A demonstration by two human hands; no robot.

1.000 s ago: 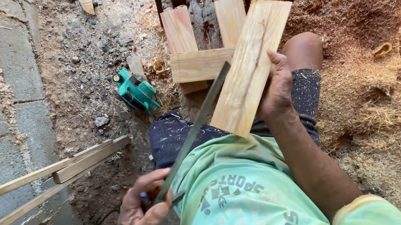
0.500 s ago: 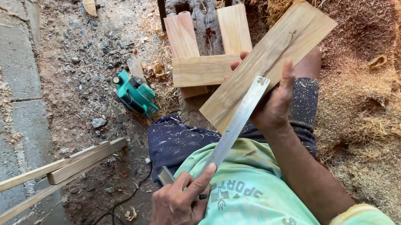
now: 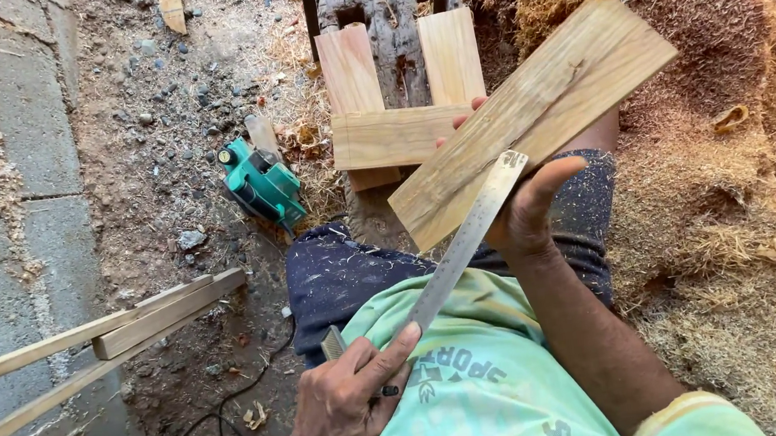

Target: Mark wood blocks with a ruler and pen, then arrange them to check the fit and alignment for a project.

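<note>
1. Holding a wooden board [image 3: 532,114] from below with the right hand [image 3: 525,210], fingers wrapped around its lower edge, thumb pressing on top.
2. Grasping a metal ruler [image 3: 465,243] with the left hand [image 3: 347,410] at its lower end, fingers closed around it, together with a thin dark pencil-like stick.
3. Resting the ruler's upper tip against the board, just beside the right thumb.
4. Tilted over the lap, the board, its far end pointing up and right above the sawdust [image 3: 718,210].
5. Lying behind the board, a small frame of planks [image 3: 394,100].
6. Sitting left of the board on the dirt, a green power tool [image 3: 262,184]; further left, long wooden strips [image 3: 108,328].
</note>
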